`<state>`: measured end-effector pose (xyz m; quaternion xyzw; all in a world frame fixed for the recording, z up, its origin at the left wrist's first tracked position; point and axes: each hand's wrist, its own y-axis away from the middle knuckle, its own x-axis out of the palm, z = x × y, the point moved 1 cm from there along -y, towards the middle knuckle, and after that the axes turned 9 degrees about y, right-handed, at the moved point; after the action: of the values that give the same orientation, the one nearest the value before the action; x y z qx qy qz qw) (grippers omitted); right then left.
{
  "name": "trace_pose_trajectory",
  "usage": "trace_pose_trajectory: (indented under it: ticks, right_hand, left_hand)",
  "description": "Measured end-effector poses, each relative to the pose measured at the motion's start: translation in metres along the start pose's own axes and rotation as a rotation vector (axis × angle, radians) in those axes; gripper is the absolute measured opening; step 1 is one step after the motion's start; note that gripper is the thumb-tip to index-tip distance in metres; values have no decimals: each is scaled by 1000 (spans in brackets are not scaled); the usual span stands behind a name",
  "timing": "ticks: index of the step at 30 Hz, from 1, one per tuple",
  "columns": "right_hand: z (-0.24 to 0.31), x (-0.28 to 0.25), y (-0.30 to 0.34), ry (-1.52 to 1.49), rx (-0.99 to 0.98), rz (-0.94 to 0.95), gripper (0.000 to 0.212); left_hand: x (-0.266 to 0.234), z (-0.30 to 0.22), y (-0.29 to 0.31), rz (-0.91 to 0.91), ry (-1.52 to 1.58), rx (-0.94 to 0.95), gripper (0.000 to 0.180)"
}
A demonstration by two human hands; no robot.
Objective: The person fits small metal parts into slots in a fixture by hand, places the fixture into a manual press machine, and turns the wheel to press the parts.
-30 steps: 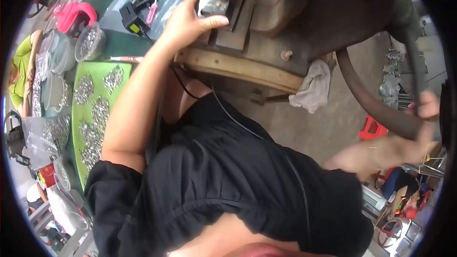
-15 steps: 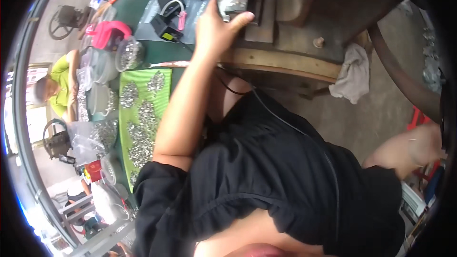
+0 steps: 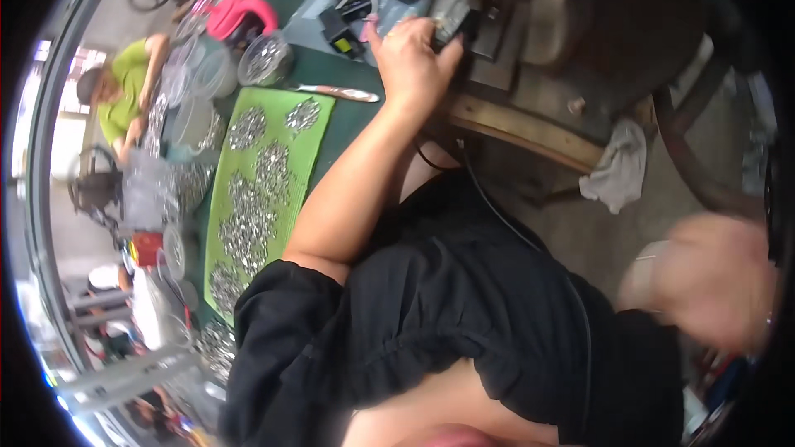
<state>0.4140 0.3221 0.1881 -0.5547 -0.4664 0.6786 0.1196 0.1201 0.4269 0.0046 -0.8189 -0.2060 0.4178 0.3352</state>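
Beside the dark, bulky metal press point(image 3: 617, 29), I see the bare left hand point(image 3: 410, 62) spread open; straying beneath risks a crush. Blurred right hand point(image 3: 719, 281): I can't tell.

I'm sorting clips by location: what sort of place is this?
Probably a metal-parts workshop: piles of small shiny pieces lie on a green mat, more sit in a clear tub, and a large dark machine stands by the left hand.
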Motion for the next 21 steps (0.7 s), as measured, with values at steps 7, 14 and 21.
trace_pose_trajectory:
  ticks: [7, 14, 21]
  right_hand:
    - [201, 196, 20, -2234, 996, 829, 36]
    - [313, 206, 17, -1457, -273, 1162, 18]
    - [382, 185, 48, -1118, -1379, 494, 30]
  left_hand:
    - [-147, -43, 72, -38, -442, 140, 16]
    - [-262, -52, 225, -113, -498, -163, 74]
    - [-302, -82, 312, -171, -665, -875, 48]
